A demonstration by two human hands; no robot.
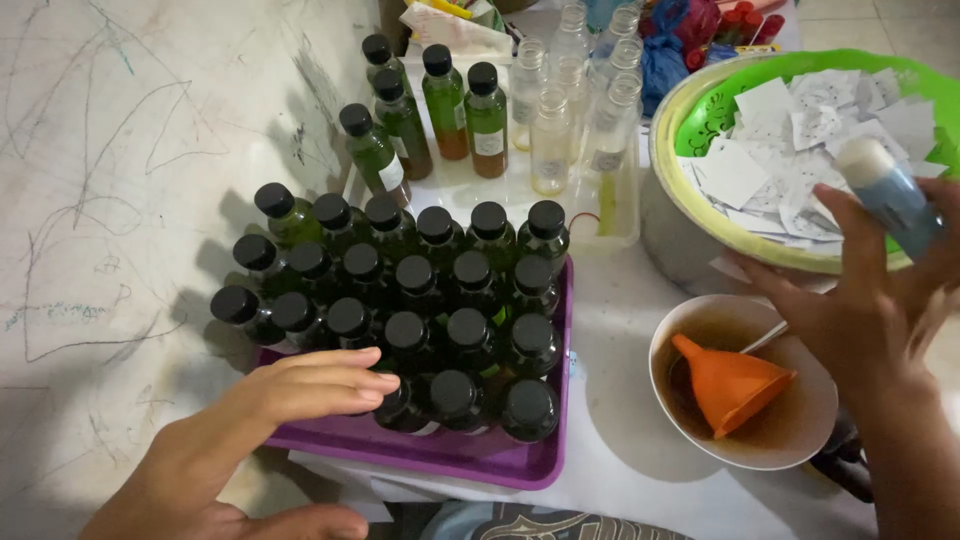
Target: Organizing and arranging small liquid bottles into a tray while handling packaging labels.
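My left hand (300, 388) lies flat over the near-left corner of a purple tray (470, 462), fingers together, touching the black caps of several small green bottles (430, 300) packed on it. My right hand (880, 300) is raised at the right and grips a light blue tube with a white cap (890, 195), held over a green basket (720, 100) filled with small white paper slips (800, 140).
Behind the tray stand three more capped green bottles (445, 100) and several clear uncapped bottles (580, 110). A white bowl (800, 440) with brown liquid holds an orange funnel (730, 380). A scribbled white wall (130, 180) rises on the left.
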